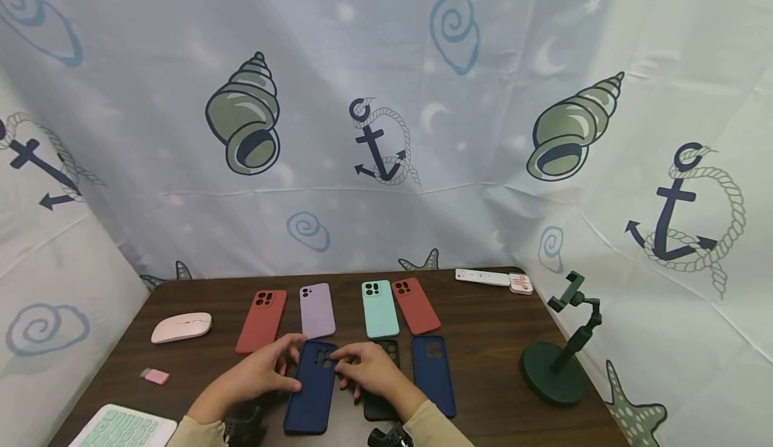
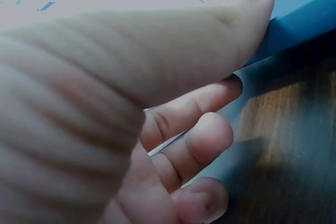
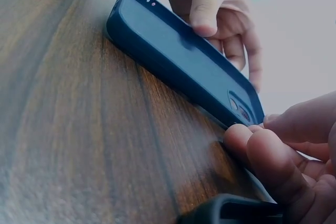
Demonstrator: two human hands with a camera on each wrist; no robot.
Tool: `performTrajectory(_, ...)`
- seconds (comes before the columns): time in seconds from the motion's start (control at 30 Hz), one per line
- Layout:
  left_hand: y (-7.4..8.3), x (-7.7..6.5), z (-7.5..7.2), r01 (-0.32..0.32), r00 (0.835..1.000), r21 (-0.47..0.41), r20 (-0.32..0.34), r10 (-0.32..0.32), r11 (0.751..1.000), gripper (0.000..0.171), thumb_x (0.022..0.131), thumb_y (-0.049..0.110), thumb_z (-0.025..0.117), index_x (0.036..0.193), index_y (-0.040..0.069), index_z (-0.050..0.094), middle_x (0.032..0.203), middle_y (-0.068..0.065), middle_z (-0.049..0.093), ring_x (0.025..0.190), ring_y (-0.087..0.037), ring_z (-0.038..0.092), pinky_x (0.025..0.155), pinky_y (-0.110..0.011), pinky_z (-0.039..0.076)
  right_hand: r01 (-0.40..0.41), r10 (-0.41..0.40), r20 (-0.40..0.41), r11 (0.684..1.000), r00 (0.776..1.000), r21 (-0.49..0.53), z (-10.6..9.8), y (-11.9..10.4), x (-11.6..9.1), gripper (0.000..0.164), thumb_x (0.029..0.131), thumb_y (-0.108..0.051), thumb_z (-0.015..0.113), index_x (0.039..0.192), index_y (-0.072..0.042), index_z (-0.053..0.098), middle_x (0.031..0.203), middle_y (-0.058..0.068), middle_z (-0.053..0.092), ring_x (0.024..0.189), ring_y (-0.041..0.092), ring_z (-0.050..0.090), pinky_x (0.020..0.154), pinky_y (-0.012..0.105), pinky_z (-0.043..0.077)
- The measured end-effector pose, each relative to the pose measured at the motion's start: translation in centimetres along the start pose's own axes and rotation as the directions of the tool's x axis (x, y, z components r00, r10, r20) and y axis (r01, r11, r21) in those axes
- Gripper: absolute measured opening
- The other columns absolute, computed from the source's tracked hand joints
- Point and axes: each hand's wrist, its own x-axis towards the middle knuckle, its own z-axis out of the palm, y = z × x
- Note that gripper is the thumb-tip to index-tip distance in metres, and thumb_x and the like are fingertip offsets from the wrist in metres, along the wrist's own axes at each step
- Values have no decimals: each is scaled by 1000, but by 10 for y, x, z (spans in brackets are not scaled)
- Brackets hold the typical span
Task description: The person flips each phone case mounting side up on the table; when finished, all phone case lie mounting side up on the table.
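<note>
A dark blue phone case (image 1: 312,393) is tilted up from the table in front of me, its hollow side visible in the right wrist view. My left hand (image 1: 261,370) grips its left long edge; in the left wrist view the thumb (image 2: 231,30) lies against the blue edge while the other fingers curl below. At the corner by the camera cutout, my right hand (image 1: 373,368) pinches the case between thumb and fingers. A black phone case (image 1: 380,408) lies partly hidden under the right hand, and a second blue case (image 1: 433,380) lies right of it.
Behind lie two red cases (image 1: 262,319) (image 1: 418,307), a lilac case (image 1: 317,311) and a mint case (image 1: 381,311). A mouse (image 1: 182,327), pink USB stick (image 1: 156,376) and keyboard (image 1: 123,428) are left. A white remote (image 1: 482,276) and green stand (image 1: 554,373) are right.
</note>
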Motion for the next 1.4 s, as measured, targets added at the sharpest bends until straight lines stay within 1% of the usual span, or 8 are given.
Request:
performTrajectory(0.07,-1,0,-1,8,1000,4,-1,-8,1000,85,82,29,85,151,8,39,113,-12,59,72,-13,54,59,-28,48,-7,6,1,1000,1000,8,0,0,0,25,97,-14,67,121,-11,73,90,10,77,53,17,63,44,36,53)
performTrajectory(0.17,-1,-1,-2,11,1000,12,-6,-11,1000,81,83,29,84,150,8,41,112,-12,59,73,-14,55,59,-28,48,-14,14,-3,1000,1000,14,1,-1,1,25,97,-14,66,121,-10,73,90,10,77,52,17,63,44,36,53)
performTrajectory(0.4,-2,-2,-5,13,1000,23,-9,-13,1000,75,85,25,82,147,6,44,112,-11,58,74,-12,55,61,-27,49,-23,23,-16,999,1000,23,1,-1,5,25,97,-13,67,121,-10,73,82,14,75,53,17,64,44,38,54)
performTrajectory(0.63,-5,-2,-6,21,1000,23,6,-21,1000,72,84,22,83,144,6,46,110,-10,59,72,-11,55,60,-26,48,-39,40,-27,999,999,32,4,1,6,25,96,-13,68,120,-11,74,79,13,75,48,16,62,44,39,54)
performTrajectory(0.87,-9,1,-1,83,997,66,-15,-82,994,72,80,30,86,139,10,50,100,-5,58,77,-12,53,62,-27,45,-27,27,-22,999,999,24,4,2,7,24,97,-14,66,120,-11,74,78,13,75,49,17,63,45,39,54)
performTrajectory(1.03,-10,3,0,85,996,75,-29,-84,994,73,80,34,87,139,11,51,99,-5,58,78,-12,53,63,-28,45,-22,22,-22,1000,1000,17,1,1,6,23,98,-15,66,119,-11,74,76,14,74,53,18,64,45,37,53)
performTrajectory(1.23,-6,4,2,81,996,74,-29,-79,994,71,82,33,85,140,10,52,100,-6,59,79,-12,54,65,-27,45,-24,24,-14,999,1000,33,-4,0,4,24,98,-16,65,120,-10,73,84,14,75,57,18,67,44,37,54)
performTrajectory(1.4,-2,2,4,67,997,49,-29,-65,997,63,90,33,78,141,9,51,99,-6,62,79,-12,56,65,-27,47,-42,44,-24,995,999,88,-3,-3,4,24,99,-17,65,119,-7,72,94,13,72,64,19,69,46,35,54)
